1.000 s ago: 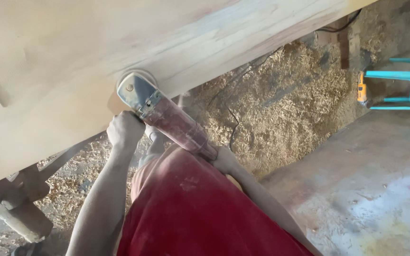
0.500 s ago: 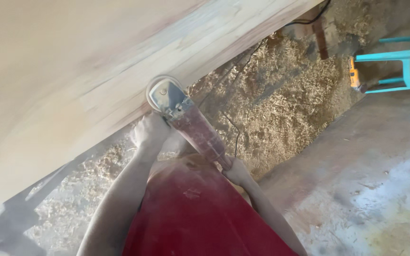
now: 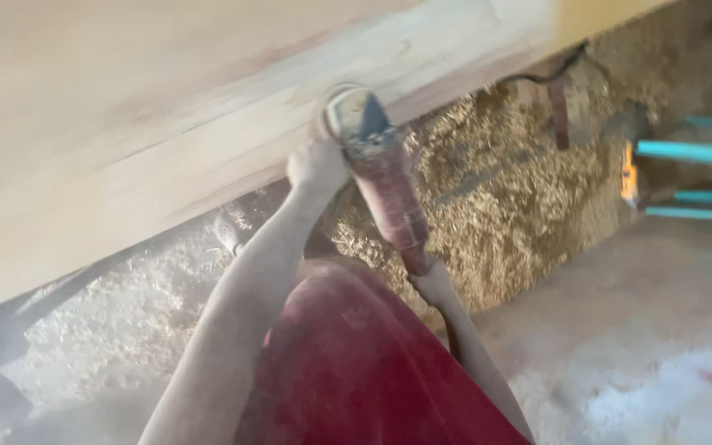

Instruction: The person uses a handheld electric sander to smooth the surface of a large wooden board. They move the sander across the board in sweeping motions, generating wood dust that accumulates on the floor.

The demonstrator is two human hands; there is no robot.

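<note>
Fingers of both hands, left (image 3: 316,165) and right (image 3: 432,280), grip one dusty grinder (image 3: 377,169) against one wooden slab (image 3: 208,124).

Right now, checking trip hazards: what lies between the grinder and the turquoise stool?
In the head view, a heap of wood shavings between grinder and turquoise stool.

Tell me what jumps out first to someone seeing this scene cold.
A big pale wooden slab fills the upper left, slanting across the view. At its lower edge, mid-frame, a dusty red angle grinder presses its head against the wood, the left hand gripping near the head and the right hand at the tail end. Behind, a heap of sawdust lies under the slab, with a turquoise stool far right.
</note>
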